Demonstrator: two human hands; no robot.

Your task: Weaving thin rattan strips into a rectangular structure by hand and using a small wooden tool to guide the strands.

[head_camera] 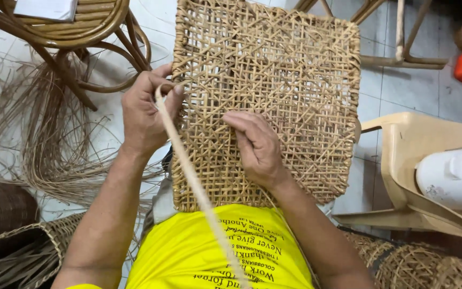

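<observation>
Pinching a long pale cane strip (pixel 191 176) between thumb and fingers, the left hand (pixel 146 112) is pressing against the left edge of the woven cane panel (pixel 290 80). That strip is running down from the hand toward the bottom middle of the frame, across the yellow shirt (pixel 188 251). Lying flat on the weave, the right hand (pixel 258 147) is resting with its fingers close together, gripping nothing. This panel is filling the middle of the frame. Loose cane strands (pixel 44 139) are lying at the left, under a cane chair (pixel 81 32).
</observation>
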